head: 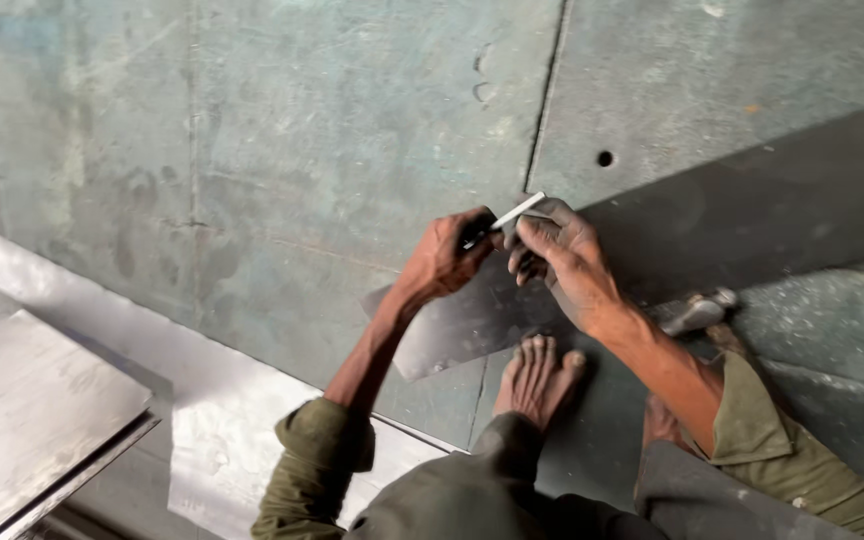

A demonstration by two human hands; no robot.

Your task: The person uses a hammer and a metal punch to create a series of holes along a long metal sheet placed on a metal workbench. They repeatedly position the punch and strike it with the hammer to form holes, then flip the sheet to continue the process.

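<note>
Nearest me I see my knees in dark cloth and my bare foot [537, 375] planted on the floor, toes touching the near edge of a long dark metal strip [752, 215] that runs up to the right. At lower left lies a stack of shiny sheets [37, 410], with a bright strip [102, 310] beside it. By my right forearm rests a hammer [697, 312]. Above the foot, my left hand [447, 255] is closed around a thin white stick [512, 213], pinching its lower end. My right hand [562, 250] curls beside it, fingertips at the stick's middle, over the dark strip. Beyond, the greenish floor [302, 130] shows a small hole [605, 158].
</note>
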